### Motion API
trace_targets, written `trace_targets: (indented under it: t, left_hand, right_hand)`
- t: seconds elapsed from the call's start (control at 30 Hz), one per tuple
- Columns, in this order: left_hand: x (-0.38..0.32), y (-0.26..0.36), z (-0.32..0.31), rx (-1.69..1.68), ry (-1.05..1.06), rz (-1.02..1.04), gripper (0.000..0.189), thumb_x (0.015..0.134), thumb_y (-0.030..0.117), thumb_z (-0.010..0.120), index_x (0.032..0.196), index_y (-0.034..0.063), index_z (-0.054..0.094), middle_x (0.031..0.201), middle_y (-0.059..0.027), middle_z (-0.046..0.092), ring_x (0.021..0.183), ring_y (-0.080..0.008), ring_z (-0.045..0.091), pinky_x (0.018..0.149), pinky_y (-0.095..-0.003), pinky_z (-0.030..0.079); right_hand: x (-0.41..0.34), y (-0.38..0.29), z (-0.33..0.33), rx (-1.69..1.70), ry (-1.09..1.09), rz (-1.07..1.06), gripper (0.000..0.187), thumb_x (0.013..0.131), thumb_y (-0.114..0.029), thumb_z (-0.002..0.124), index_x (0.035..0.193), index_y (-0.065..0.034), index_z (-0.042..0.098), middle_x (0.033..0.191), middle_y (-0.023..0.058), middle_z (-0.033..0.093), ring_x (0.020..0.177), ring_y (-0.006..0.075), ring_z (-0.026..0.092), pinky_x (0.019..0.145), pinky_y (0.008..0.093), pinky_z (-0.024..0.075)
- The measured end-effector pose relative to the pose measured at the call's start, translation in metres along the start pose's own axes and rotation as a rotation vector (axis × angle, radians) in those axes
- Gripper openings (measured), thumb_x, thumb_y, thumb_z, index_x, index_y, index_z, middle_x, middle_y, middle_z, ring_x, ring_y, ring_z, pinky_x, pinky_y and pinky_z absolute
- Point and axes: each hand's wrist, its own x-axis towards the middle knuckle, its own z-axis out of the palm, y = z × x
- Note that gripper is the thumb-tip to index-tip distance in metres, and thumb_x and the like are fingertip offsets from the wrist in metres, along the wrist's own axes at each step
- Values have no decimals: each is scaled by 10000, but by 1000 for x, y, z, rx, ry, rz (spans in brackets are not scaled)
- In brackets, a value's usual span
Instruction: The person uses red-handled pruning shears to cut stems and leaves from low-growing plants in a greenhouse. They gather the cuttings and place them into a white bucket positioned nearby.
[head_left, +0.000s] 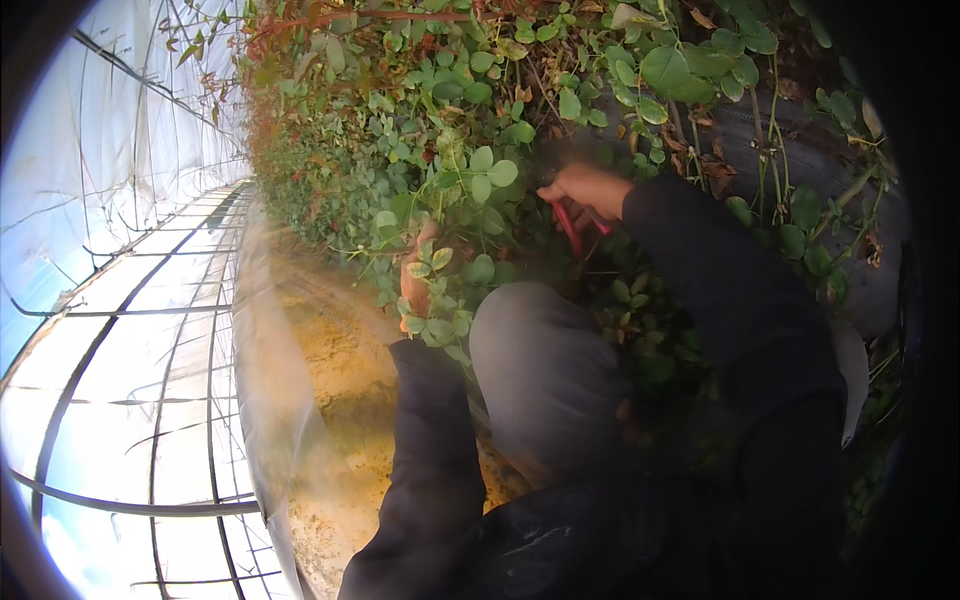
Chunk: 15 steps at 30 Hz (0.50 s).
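Observation:
My right hand (589, 191) is closed around red-handled pruning shears (570, 229), deep in the foliage of leafy rose bushes (352, 165). Leaves and blur hide the blades, so what lies between them cannot be made out. To the left, my left hand (415, 281) grips leafy green stems (442, 326) at the edge of the growth. Leaves cover part of its fingers. Both forearms are in dark sleeves, and my grey-clad knee (547, 375) is bent between them, close to the plants.
Yellowish bare soil (345, 360) runs along the left of the plants, bordered by a translucent plastic sheet (274, 382). Beyond stands a greenhouse wall of plastic film on dark metal bars (150, 311). At the right, dark ground cover (739, 135) lies beneath upright stems and dry leaves.

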Motion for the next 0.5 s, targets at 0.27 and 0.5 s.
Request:
trace_targets:
  t: [0.27, 0.5]
  left_hand:
    - [-23, 19, 9, 1139, 148, 284, 386, 987, 169, 646, 1281, -65, 555, 931, -87, 713, 826, -162, 693, 747, -287, 559]
    - [-65, 66, -17, 1049, 388, 286, 380, 1062, 258, 426, 1221, -2, 652, 1009, -108, 736, 812, -184, 698, 714, -304, 562]
  right_hand:
    - [21, 12, 2, -126, 198, -96, 324, 956, -270, 750, 869, 26, 654, 661, 114, 617, 553, 279, 606, 508, 474, 466]
    - [-11, 23, 11, -202, 71, -69, 274, 972, -220, 712, 949, 50, 673, 768, 174, 675, 598, 308, 639, 544, 467, 505]
